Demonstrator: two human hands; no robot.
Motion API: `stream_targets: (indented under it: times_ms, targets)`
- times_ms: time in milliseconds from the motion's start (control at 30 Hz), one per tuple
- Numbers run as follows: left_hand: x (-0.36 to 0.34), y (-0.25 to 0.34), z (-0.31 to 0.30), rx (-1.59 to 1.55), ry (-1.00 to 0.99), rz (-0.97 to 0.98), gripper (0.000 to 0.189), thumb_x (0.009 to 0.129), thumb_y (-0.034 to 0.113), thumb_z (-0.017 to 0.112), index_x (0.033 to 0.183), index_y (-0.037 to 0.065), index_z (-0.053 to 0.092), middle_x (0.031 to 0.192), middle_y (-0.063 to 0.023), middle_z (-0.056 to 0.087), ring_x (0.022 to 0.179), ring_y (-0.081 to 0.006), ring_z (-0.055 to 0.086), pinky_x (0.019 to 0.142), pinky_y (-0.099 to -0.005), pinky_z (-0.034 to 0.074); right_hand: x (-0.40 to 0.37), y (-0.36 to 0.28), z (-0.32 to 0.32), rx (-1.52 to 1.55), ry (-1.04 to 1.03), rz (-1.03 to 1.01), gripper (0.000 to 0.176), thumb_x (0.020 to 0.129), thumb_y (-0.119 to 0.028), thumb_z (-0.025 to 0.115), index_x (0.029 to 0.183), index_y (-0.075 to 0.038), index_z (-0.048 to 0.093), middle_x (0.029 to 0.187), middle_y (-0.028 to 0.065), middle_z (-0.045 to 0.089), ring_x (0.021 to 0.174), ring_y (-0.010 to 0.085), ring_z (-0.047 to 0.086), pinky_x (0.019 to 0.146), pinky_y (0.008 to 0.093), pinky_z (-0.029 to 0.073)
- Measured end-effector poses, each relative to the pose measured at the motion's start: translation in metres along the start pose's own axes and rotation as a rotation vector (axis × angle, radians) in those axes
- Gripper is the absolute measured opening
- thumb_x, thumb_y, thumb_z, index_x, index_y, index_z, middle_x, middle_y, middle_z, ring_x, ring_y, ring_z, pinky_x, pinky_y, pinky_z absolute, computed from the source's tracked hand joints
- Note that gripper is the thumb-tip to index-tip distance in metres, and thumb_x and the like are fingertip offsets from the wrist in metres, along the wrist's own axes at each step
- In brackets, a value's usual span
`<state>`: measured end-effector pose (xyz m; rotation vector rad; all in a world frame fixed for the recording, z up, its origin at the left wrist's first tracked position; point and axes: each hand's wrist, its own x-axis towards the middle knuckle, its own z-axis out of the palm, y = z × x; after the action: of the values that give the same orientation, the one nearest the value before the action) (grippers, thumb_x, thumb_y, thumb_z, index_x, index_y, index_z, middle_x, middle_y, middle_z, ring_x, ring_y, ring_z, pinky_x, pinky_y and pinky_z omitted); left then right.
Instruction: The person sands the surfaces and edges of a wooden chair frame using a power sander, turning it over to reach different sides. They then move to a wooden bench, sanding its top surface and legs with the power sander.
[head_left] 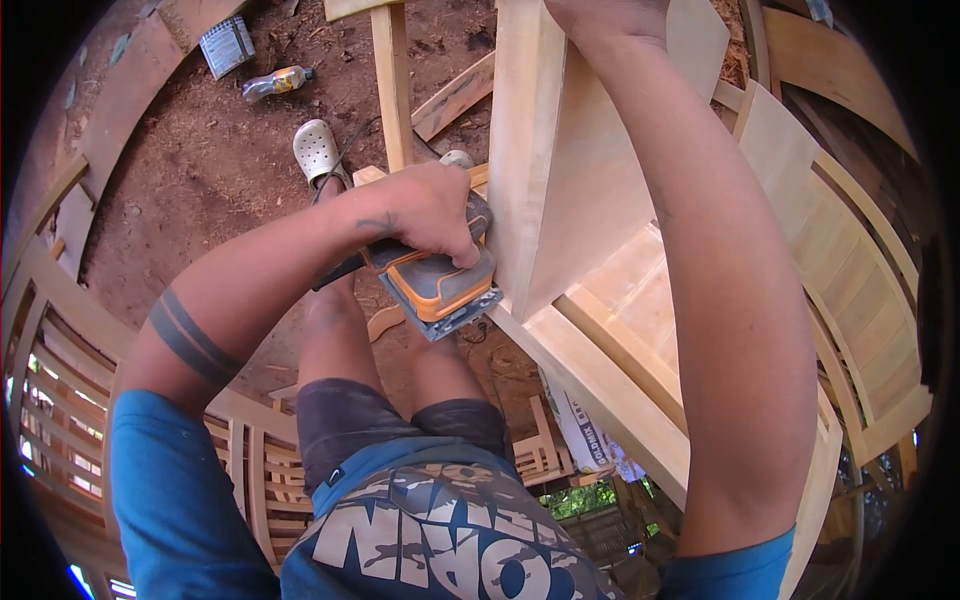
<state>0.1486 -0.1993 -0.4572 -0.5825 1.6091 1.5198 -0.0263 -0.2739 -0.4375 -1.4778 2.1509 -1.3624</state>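
Note:
My left hand (437, 212) is wrapped round the top of a black and orange power sander (435, 283). The sander is tilted, with its flat pad lying close to the edge of an upright pale wooden panel (525, 150); whether they touch is hard to see. A dark cord runs by the wrist. My right hand (612, 18) is at the top edge of the view, at the far end of the wooden piece, and its fingers are cut off. Below the panel is a pale wooden frame (605, 370) with slats.
White clogs (316, 148) are on my feet on the brown dirt ground. A plastic bottle (277, 83) and a spiral notebook (227, 47) lie at the upper left. Slatted wooden furniture (240, 470) stands at the left, and a curved panelled piece (840, 250) at the right.

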Motion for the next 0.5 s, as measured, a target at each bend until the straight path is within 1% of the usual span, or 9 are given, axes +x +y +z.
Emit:
stream_targets:
  times_ms: [67, 167, 267, 367, 467, 500]
  targets:
    - [-0.004, 0.004, 0.003, -0.031, -0.012, 0.012, 0.061, 0.058, 0.033, 0.08, 0.095, -0.014, 0.066, 0.088, -0.0292, 0.071, 0.087, -0.0393, 0.072, 0.081, -0.0429, 0.058, 0.002, 0.0, 0.005, -0.043, 0.076, -0.136, 0.026, 0.096, -0.023, 0.06, 0.095, 0.002, 0.069, 0.08, 0.0163, 0.068, 0.075, 0.0264, 0.066, 0.074, 0.0375, 0.051]
    - [-0.017, 0.012, 0.007, -0.045, 0.041, 0.02, 0.063, 0.06, 0.035, 0.08, 0.092, -0.017, 0.065, 0.089, -0.0318, 0.07, 0.088, -0.0402, 0.072, 0.081, -0.0414, 0.058, -0.001, -0.001, 0.001, 0.063, -0.004, 0.03, 0.025, 0.096, -0.022, 0.06, 0.093, 0.001, 0.069, 0.077, 0.0118, 0.066, 0.072, 0.0205, 0.063, 0.071, 0.0344, 0.05]
    - [-0.02, 0.013, 0.011, -0.042, 0.061, 0.037, 0.064, 0.06, 0.035, 0.081, 0.093, -0.017, 0.065, 0.089, -0.0313, 0.07, 0.089, -0.0407, 0.072, 0.081, -0.041, 0.059, -0.001, -0.009, -0.006, 0.066, -0.105, 0.127, 0.025, 0.097, -0.022, 0.06, 0.091, 0.0, 0.068, 0.075, 0.007, 0.064, 0.069, 0.0147, 0.058, 0.068, 0.0318, 0.048]
    - [-0.023, 0.014, 0.013, -0.026, 0.074, 0.03, 0.067, 0.061, 0.035, 0.081, 0.099, -0.016, 0.062, 0.092, -0.0315, 0.07, 0.091, -0.0415, 0.071, 0.083, -0.0417, 0.058, -0.003, -0.006, -0.003, 0.061, -0.058, 0.033, 0.024, 0.097, -0.022, 0.06, 0.089, 0.0, 0.068, 0.073, 0.0045, 0.062, 0.068, 0.0123, 0.055, 0.065, 0.0304, 0.046]
    - [-0.032, 0.002, 0.022, -0.073, 0.194, -0.02, 0.07, 0.061, 0.035, 0.081, 0.104, -0.016, 0.059, 0.094, -0.0319, 0.069, 0.093, -0.0425, 0.071, 0.086, -0.0427, 0.057, 0.0, -0.004, -0.003, 0.087, -0.068, 0.052, 0.024, 0.097, -0.022, 0.061, 0.089, 0.0, 0.067, 0.074, 0.005, 0.061, 0.068, 0.013, 0.055, 0.066, 0.0305, 0.046]
    - [-0.035, -0.006, 0.027, -0.115, 0.202, -0.043, 0.07, 0.061, 0.034, 0.081, 0.105, -0.015, 0.058, 0.095, -0.0319, 0.069, 0.093, -0.0426, 0.07, 0.086, -0.0429, 0.057, 0.0, -0.001, -0.004, 0.038, -0.061, 0.012, 0.024, 0.097, -0.021, 0.061, 0.09, 0.0, 0.067, 0.074, 0.0048, 0.061, 0.069, 0.0126, 0.055, 0.067, 0.0302, 0.046]
